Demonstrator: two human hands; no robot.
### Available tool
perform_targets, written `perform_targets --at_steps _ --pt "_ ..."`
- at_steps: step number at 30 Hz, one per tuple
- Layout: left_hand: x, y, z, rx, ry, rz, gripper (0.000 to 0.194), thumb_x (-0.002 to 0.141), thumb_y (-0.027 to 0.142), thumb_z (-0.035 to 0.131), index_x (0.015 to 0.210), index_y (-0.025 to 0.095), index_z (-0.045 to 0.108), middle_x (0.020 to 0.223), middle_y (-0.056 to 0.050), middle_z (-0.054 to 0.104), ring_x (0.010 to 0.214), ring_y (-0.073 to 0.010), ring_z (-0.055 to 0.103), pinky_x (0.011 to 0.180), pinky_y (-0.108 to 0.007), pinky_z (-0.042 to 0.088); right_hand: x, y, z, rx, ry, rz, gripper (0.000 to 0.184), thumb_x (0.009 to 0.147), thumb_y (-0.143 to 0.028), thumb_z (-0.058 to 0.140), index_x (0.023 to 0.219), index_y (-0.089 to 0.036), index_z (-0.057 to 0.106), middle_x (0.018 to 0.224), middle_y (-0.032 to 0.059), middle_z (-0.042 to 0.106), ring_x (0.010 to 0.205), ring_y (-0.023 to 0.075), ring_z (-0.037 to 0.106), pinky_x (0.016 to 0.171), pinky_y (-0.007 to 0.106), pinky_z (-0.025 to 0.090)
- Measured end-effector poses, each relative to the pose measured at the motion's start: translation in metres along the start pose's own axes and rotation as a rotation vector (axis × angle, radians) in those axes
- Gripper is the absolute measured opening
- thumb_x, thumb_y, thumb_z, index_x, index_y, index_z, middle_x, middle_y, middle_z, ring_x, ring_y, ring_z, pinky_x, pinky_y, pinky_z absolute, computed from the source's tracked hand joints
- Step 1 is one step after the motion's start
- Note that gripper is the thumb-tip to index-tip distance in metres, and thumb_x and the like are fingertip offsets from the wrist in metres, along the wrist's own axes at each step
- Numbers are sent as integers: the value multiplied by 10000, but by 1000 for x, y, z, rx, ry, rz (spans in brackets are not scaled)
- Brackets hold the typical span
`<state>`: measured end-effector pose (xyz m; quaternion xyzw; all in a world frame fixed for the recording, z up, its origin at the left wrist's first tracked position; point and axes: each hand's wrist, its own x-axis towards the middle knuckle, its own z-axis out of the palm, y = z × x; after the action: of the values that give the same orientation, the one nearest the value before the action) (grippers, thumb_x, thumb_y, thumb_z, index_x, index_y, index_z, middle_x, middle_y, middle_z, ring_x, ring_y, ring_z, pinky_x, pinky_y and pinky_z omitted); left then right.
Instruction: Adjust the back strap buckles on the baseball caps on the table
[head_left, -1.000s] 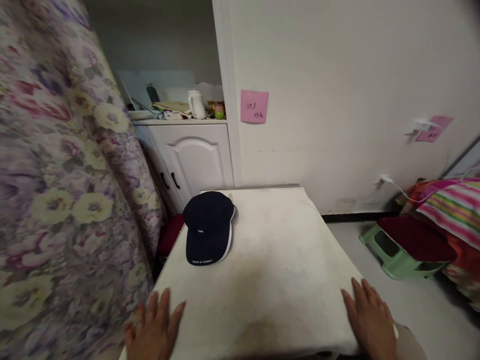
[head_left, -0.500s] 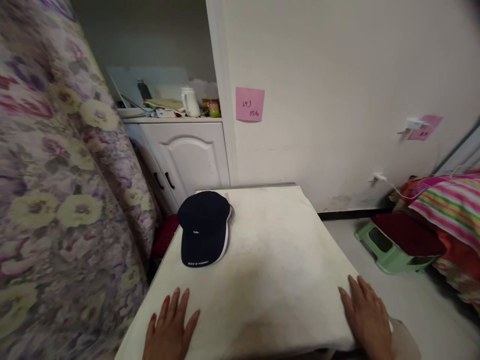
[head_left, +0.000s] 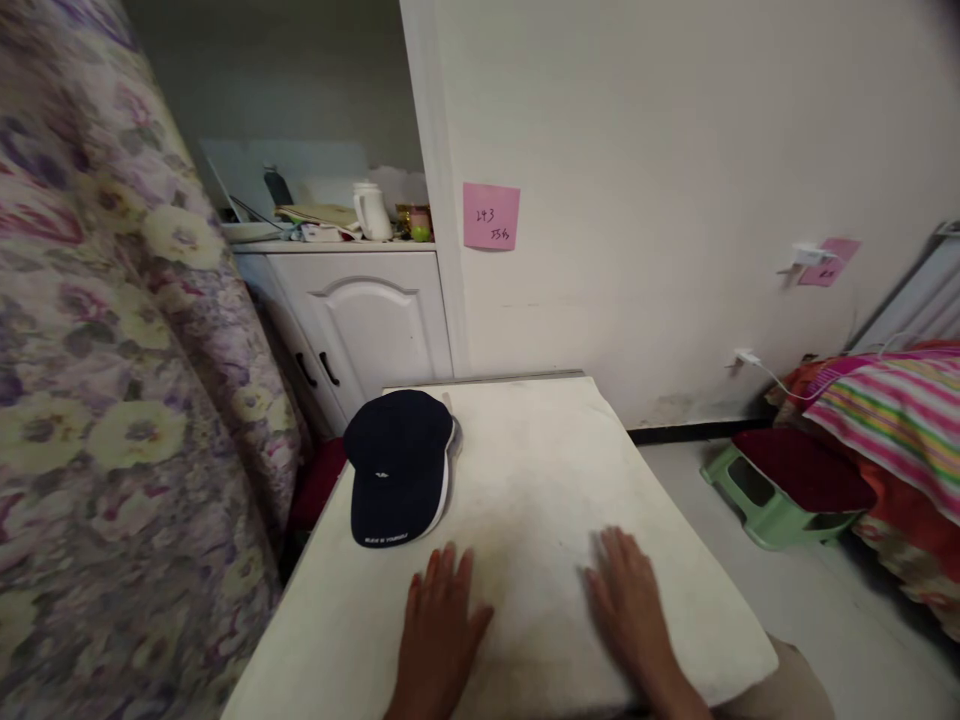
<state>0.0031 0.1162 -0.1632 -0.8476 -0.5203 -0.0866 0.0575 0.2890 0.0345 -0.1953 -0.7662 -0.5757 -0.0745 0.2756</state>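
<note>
A dark navy cap with a white brim edge lies on the left part of a white table. My left hand rests flat on the table just below and to the right of the cap, fingers stretched out, holding nothing. My right hand lies flat on the table's middle right, fingers extended, also holding nothing. Both hands are apart from the cap.
A flowered fabric hangs along the left. Behind stands a white cabinet with a jug and clutter on top. A pink note sticks to the wall. A green stool and striped bedding sit at right.
Both hands slid inward and forward across the table from its near corners toward the middle; the left hand now lies close to the cap. The view shifted slightly.
</note>
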Motion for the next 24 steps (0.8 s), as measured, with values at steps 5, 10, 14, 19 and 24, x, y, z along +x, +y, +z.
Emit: perform_targets --at_steps 5,10,14,19,24 --pt "14 17 11 -38 -30 53 602 931 458 480 1473 195 461 1565 -131 384 1446 -348 335 1127 -576 309 5 -65 22 54 -117 -130 498 960 -379 486 1399 -148 532 1511 184 459 1413 365 392 1135 557 317" --pt "8 5 13 -62 -50 71 623 944 514 437 1499 233 418 1593 -103 338 1461 -345 302 1137 -581 278 1 -70 20 18 -203 -119 532 961 -406 486 1433 -163 507 1549 158 411 1438 370 350 1149 552 298" --pt "7 6 14 -63 -48 65 621 944 517 438 1495 231 423 1591 -103 344 1460 -345 304 1135 -582 280 1 -68 19 24 -204 -112 522 971 -411 460 1434 -175 505 1554 143 408 1446 353 339 1157 543 286" --pt "6 8 10 -64 -39 69 612 948 513 433 1493 233 426 1587 -102 354 1454 -338 320 1134 -572 292 0 -67 22 15 -200 -124 535 970 -429 457 1434 -165 499 1544 155 422 1442 356 343 1154 550 288" --pt "5 8 9 -73 -34 65 608 952 515 427 1486 226 437 1583 -107 363 1456 -338 317 1137 -571 292 -1 -66 23 26 -169 -148 521 970 -419 464 1422 -165 508 1529 162 441 1422 365 377 1132 565 323"
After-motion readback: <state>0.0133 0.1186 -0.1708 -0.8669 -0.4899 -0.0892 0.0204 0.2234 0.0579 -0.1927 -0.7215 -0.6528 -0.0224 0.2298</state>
